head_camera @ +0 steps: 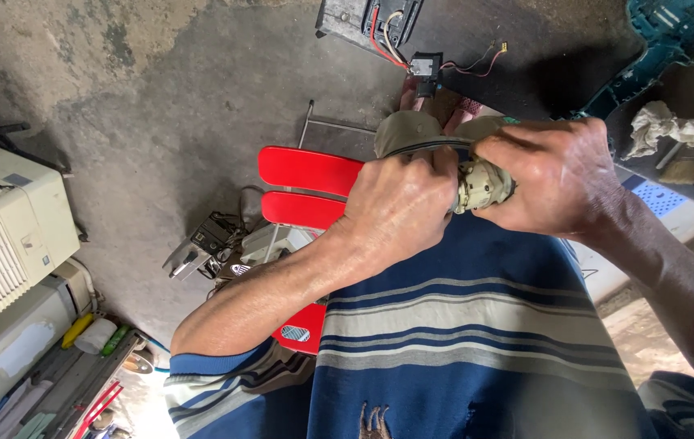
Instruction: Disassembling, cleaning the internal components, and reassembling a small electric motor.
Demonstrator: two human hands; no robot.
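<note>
Both hands meet in front of my chest around a small beige motor-like part [481, 185] with a ribbed end. My left hand [400, 207] grips it from the left, fingers curled over a black cable [424, 146] that loops across the top. From the right, my right hand [554, 175] closes on the same part, thumb pressing near the cable. Most of the part is hidden under the fingers. A khaki-coloured piece [408, 130] shows just beyond the hands.
A red slatted chair [308, 171] stands below on the concrete floor [184, 106]. A dismantled grey unit with red and black wires [371, 20] lies further off, a teal tool housing [656, 41] at top right, white appliances [6, 236] at left, and loose parts [209, 244] by the chair.
</note>
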